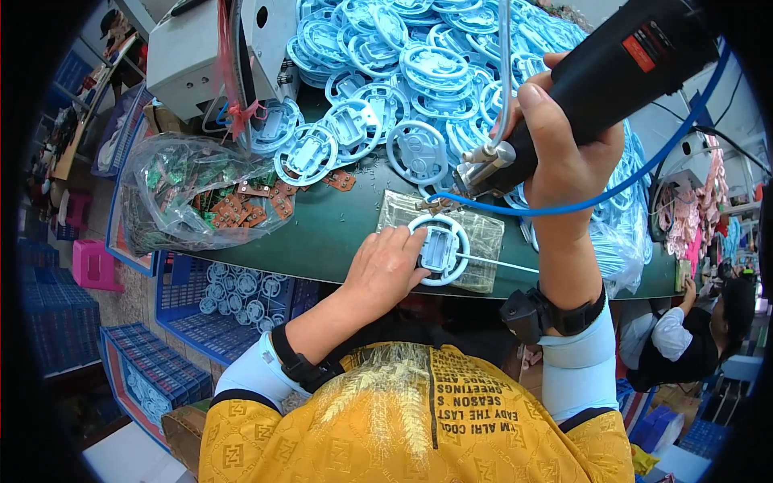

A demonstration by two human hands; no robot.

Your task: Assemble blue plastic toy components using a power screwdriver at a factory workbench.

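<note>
My left hand (pixel 380 262) grips the left rim of a light-blue toy steering wheel (pixel 439 248), thumb and fingers curled at its edge. The wheel lies on a tape-wrapped pad (pixel 485 233), and a thin pale rod (pixel 503 263) sticks out to its right. Above it, my right hand (pixel 568 153) is wrapped round a black electric screwdriver (pixel 624 64), tilted with its metal nose (pixel 483 167) down toward the wheel's upper edge. A blue hose (pixel 580 206) curves past that hand. Whether the tip touches the wheel is hard to make out.
Light-blue wheels (pixel 435 68) are heaped across the back of the green table (pixel 322 256). A clear plastic bag (pixel 149 193) of small circuit boards (pixel 241 205) lies at left, near a grey metal box (pixel 193 60). Blue crates (pixel 181 294) stand below. A co-worker (pixel 692 330) sits at right.
</note>
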